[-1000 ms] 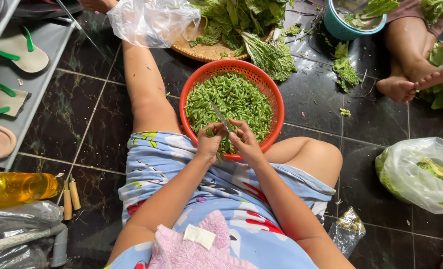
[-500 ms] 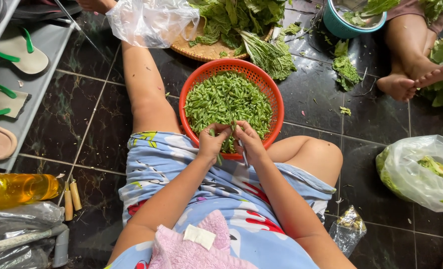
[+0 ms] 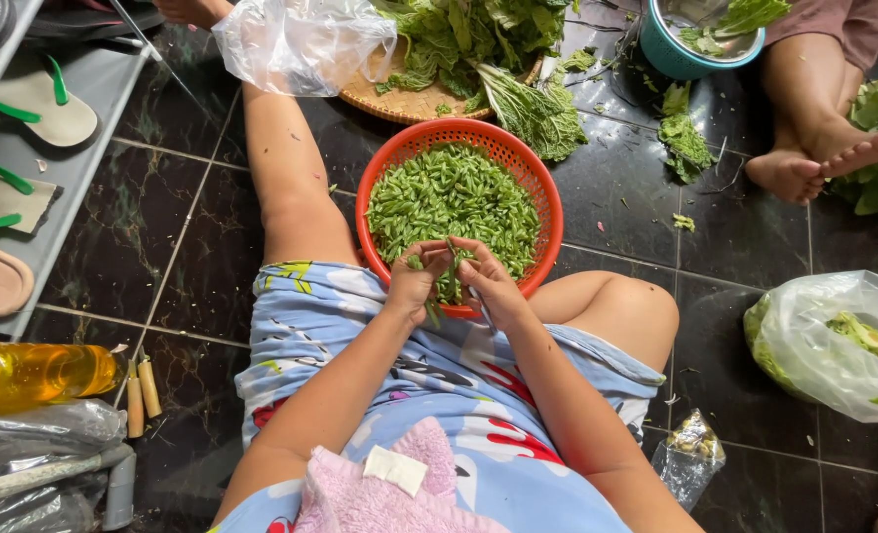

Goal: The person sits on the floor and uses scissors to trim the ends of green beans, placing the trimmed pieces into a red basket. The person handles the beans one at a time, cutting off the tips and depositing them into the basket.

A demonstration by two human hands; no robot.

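Observation:
An orange plastic colander (image 3: 547, 202) full of cut green bean pieces (image 3: 454, 197) sits on the dark tiled floor between my legs. Both hands meet at its near rim. My left hand (image 3: 414, 281) pinches a green bean (image 3: 446, 286) and my right hand (image 3: 486, 279) grips the same bean from the other side, fingers closed on it. It is too small to tell whether the right hand also holds a blade.
A woven tray of leafy greens (image 3: 478, 39) and a clear plastic bag (image 3: 301, 39) lie beyond the colander. Another person's feet (image 3: 819, 158) and a teal pot (image 3: 700, 44) are at top right. A bagged vegetable (image 3: 834, 341) lies right; sandals on a shelf (image 3: 24, 128) and an oil bottle (image 3: 39, 370) left.
My hands have drawn slightly back toward me along the colander's near rim, still working a bean between them. Nothing else has moved.

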